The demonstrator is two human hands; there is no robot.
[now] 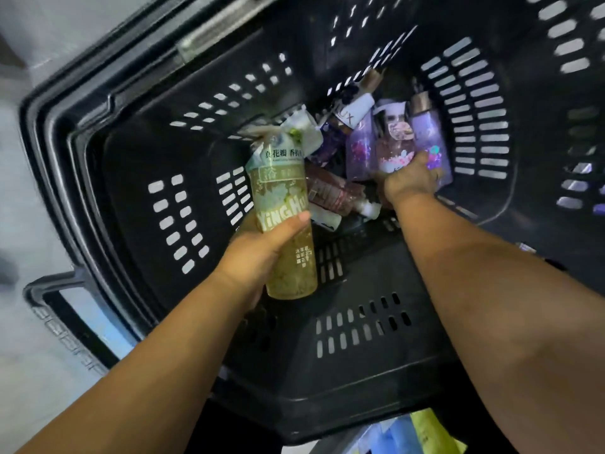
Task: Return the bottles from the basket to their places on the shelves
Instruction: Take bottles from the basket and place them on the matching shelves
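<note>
Left grip [258, 253] clasping green bottle [281, 191], right grip [409, 178] around pink bottle [393, 149], black basket [131, 198], pale floor [16, 198]

Basket [183, 221]: black slotted plastic, matt. Green bottle [288, 224]: clear glossy plastic, printed label. Purple bottles [425, 139]: translucent, glossy.

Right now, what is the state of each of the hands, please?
Left hand: closed around the green bottle.
Right hand: on the pink bottle in the basket; grip cannot be told.
</note>
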